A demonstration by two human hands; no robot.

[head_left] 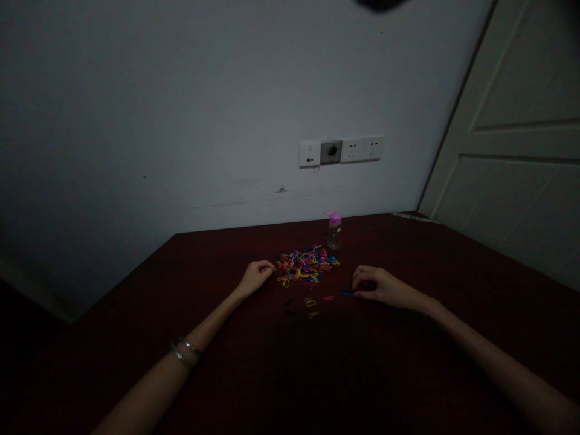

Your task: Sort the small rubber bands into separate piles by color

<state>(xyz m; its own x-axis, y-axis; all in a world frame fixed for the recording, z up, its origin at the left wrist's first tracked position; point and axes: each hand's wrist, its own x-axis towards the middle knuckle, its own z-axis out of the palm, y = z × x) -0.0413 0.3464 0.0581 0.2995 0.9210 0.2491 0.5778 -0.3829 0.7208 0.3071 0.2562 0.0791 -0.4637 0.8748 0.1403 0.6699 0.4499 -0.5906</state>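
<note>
A heap of small coloured rubber bands [308,263] lies on the dark reddish-brown table. At its left edge rests my left hand [257,278], fingers curled together; whether anything is inside them is hidden. To the right of the heap, my right hand [380,287] is low over the table, its thumb and fingers closed at one end of a blue rubber band [347,293]. Between the hands, in front of the heap, lie a pink rubber band [328,298], a yellow rubber band [310,302] with another yellowish one nearer me, and dark, hard-to-see bands [289,307].
Behind the heap stands a clear bottle [334,237] with a pink lid. The table [217,241] meets a pale wall, where a row of sockets [362,149] is mounted. A panelled door [512,151] is at the right. The light is dim.
</note>
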